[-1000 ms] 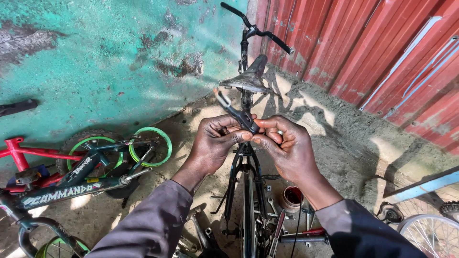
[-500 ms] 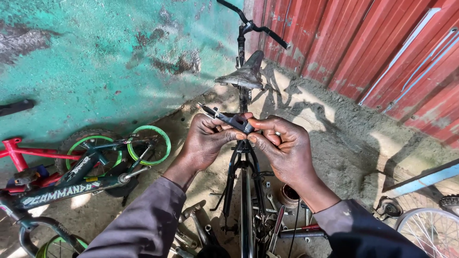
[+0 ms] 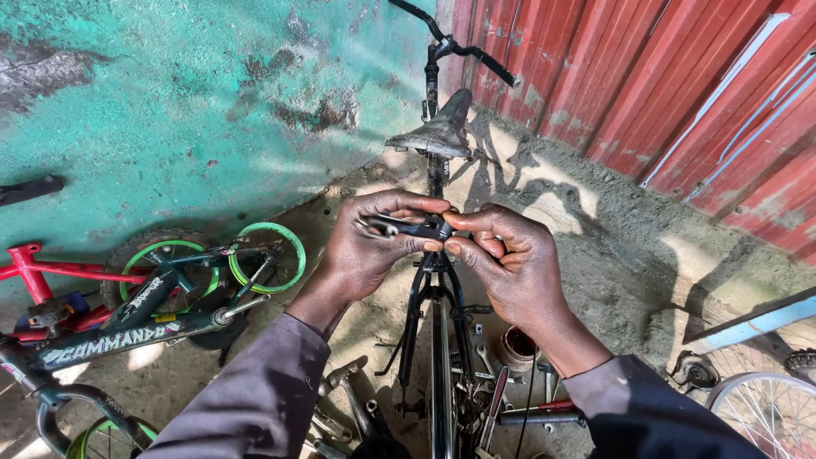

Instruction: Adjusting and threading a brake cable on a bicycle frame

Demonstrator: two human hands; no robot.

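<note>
Both hands, left (image 3: 370, 251) and right (image 3: 510, 263), pinch a small black brake part (image 3: 408, 226) above the upright black bicycle (image 3: 438, 280), behind its saddle (image 3: 442, 132). The part appears not yet mounted; tools (image 3: 489, 408) lie on the ground.

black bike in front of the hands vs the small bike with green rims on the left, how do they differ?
The black full-size bicycle stands upright; the small dark children's bicycle with green rims lies on its side by the teal wall. The black one is larger, its worn saddle showing. The left hand and right hand work over the black one; the small one is untouched. Both are on dirt ground.
</note>
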